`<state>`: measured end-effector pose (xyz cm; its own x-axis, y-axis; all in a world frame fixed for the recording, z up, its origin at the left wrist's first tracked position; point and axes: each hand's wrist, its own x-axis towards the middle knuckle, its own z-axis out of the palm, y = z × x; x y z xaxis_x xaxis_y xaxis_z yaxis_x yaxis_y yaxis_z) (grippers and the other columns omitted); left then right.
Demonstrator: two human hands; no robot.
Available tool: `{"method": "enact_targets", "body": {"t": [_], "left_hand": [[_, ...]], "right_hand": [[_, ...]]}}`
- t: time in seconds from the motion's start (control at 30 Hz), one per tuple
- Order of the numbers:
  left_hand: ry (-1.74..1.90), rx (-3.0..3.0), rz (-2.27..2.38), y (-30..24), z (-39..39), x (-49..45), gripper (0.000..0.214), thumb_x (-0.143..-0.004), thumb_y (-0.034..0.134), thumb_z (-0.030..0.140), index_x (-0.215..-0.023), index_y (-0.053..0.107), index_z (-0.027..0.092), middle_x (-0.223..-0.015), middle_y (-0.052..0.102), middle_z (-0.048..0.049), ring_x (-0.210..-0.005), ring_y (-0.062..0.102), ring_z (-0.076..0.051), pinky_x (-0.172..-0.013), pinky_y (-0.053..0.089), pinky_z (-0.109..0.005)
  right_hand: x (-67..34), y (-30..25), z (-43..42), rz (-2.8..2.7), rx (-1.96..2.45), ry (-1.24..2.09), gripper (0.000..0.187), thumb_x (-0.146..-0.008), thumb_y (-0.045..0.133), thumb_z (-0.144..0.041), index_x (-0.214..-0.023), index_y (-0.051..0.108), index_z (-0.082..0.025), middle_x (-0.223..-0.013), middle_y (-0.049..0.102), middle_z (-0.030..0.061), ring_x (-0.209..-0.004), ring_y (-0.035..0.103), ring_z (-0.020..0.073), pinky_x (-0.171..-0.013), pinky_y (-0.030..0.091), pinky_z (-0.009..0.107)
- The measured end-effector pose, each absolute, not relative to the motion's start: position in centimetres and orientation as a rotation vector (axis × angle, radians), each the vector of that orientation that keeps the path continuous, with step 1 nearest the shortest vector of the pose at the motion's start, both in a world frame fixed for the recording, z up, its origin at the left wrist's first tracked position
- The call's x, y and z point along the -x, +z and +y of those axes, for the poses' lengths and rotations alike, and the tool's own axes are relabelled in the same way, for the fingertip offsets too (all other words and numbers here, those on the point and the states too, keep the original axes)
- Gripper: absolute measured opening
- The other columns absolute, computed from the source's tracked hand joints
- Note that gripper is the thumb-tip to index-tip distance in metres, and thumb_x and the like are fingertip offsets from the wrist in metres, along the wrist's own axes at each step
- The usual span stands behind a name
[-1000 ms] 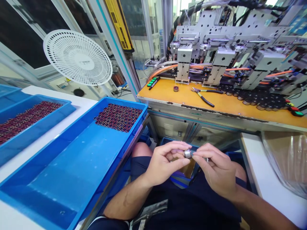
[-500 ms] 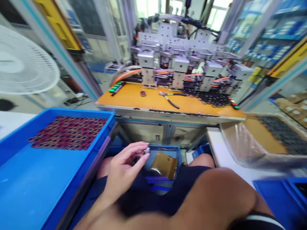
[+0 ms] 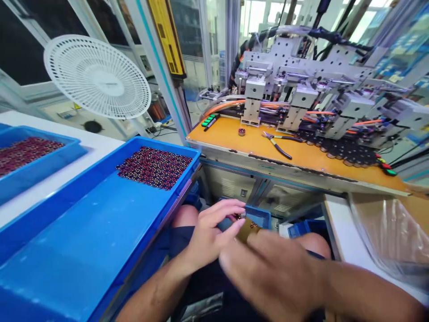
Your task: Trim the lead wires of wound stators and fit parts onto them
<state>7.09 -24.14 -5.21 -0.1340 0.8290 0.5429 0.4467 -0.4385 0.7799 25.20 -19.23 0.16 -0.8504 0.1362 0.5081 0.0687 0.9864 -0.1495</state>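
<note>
Between the thumb and fingers of my left hand (image 3: 214,232) is a small round metallic part (image 3: 240,216), partly covered by the fingertips. My right hand (image 3: 271,273) is smeared by motion just right of and nearer than the left, and its fingers cannot be made out. Below the hands, over my lap, a blue bin (image 3: 263,214) holds a brown sheet (image 3: 247,228) with a few tiny coppery pieces on it. To the left, a large blue tray (image 3: 100,223) carries many small dark red and black parts (image 3: 156,167) at its far end.
Ahead, an orange worktop (image 3: 224,138) bears pliers (image 3: 278,145), one small round part (image 3: 241,132), rows of black round parts (image 3: 345,150) and a multi-station machine (image 3: 301,94). A white fan (image 3: 100,78) stands left. Plastic wrapping (image 3: 392,232) lies on the right.
The view has swung left, so the scene has shifted right. My right arm, low across the lap before, has come up with its hand beside the left. The left hand still holds the small part.
</note>
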Motion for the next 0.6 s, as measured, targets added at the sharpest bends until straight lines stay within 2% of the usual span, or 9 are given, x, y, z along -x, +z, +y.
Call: {"method": "enact_targets", "body": {"t": [0.1, 0.17, 0.23, 0.3, 0.4, 0.47, 0.53, 0.6], "left_hand": [[1.597, -1.812, 1.378, -5.0, -24.5, -7.3, 0.020, -0.081, 0.067, 0.012, -0.099, 0.072, 0.018, -0.104, 0.075, -0.0097, -0.088, 0.071, -0.018, -0.071, 0.061, -0.027], [1.599, -1.777, 1.345, -4.9, -24.6, -7.4, 0.019, -0.081, 0.068, 0.011, -0.098, 0.072, 0.018, -0.103, 0.074, -0.0102, -0.084, 0.071, -0.017, -0.067, 0.060, -0.025], [1.596, -1.745, 1.311, -4.8, -24.7, -7.5, 0.018, -0.081, 0.068, 0.012, -0.097, 0.073, 0.018, -0.103, 0.075, -0.0107, -0.083, 0.072, -0.017, -0.065, 0.060, -0.025], [1.605, -1.721, 1.294, -4.7, -24.7, -7.4, 0.017, -0.081, 0.068, 0.012, -0.096, 0.073, 0.018, -0.103, 0.075, -0.0111, -0.085, 0.072, -0.018, -0.064, 0.061, -0.025], [1.643, -1.766, 1.256, -4.7, -24.8, -7.2, 0.018, -0.081, 0.069, 0.012, -0.097, 0.074, 0.019, -0.103, 0.075, -0.0109, -0.091, 0.072, -0.020, -0.074, 0.061, -0.029], [1.669, -1.821, 1.238, -4.6, -24.8, -7.1, 0.019, -0.080, 0.070, 0.010, -0.096, 0.074, 0.019, -0.103, 0.075, -0.0106, -0.093, 0.072, -0.020, -0.082, 0.060, -0.032], [1.695, -1.831, 1.240, -4.5, -24.8, -7.0, 0.020, -0.079, 0.070, 0.008, -0.095, 0.074, 0.019, -0.102, 0.075, -0.0106, -0.093, 0.073, -0.020, -0.084, 0.060, -0.032], [1.723, -1.805, 1.251, -4.4, -24.8, -7.1, 0.018, -0.079, 0.070, 0.008, -0.093, 0.074, 0.019, -0.101, 0.075, -0.0105, -0.091, 0.073, -0.019, -0.081, 0.060, -0.031]], "right_hand": [[-25.1, 0.4, -16.7, -2.610, -0.040, -0.265, 0.034, -0.097, 0.034, -0.015, -0.110, 0.065, -0.009, -0.112, 0.069, 0.0161, -0.075, 0.060, 0.0194, -0.059, 0.043, 0.035], [-25.3, -0.1, -15.5, -2.623, -0.004, -0.418, 0.034, -0.097, 0.033, -0.012, -0.103, 0.066, -0.008, -0.103, 0.070, 0.0170, -0.073, 0.060, 0.0196, -0.060, 0.043, 0.035], [-25.6, -0.7, -15.2, -2.640, 0.096, -0.231, 0.032, -0.099, 0.035, -0.015, -0.094, 0.066, -0.013, -0.092, 0.070, 0.0116, -0.071, 0.059, 0.0171, -0.062, 0.045, 0.032], [-25.8, -1.0, -15.7, -2.622, 0.253, 0.177, 0.027, -0.099, 0.040, -0.017, -0.087, 0.064, -0.017, -0.080, 0.066, 0.0057, -0.068, 0.058, 0.0136, -0.063, 0.046, 0.027], [-26.0, -0.4, -16.5, -2.552, 0.538, 0.865, 0.026, -0.098, 0.047, -0.021, -0.078, 0.062, -0.018, -0.068, 0.061, -0.0002, -0.061, 0.056, 0.0101, -0.058, 0.045, 0.022], [-26.0, 0.5, -15.6, -2.561, 0.635, 1.147, 0.028, -0.097, 0.050, -0.025, -0.072, 0.062, -0.019, -0.064, 0.061, -0.0019, -0.057, 0.056, 0.0097, -0.054, 0.045, 0.021], [-26.0, 1.6, -12.9, -2.581, 0.656, 1.102, 0.026, -0.094, 0.055, -0.029, -0.074, 0.065, -0.019, -0.069, 0.065, -0.0014, -0.061, 0.060, 0.0115, -0.057, 0.047, 0.022], [-25.7, 2.3, -8.4, -2.531, 0.700, 0.710, 0.019, -0.091, 0.060, -0.035, -0.086, 0.070, -0.020, -0.084, 0.070, 0.0021, -0.075, 0.064, 0.0160, -0.069, 0.051, 0.026]]}}
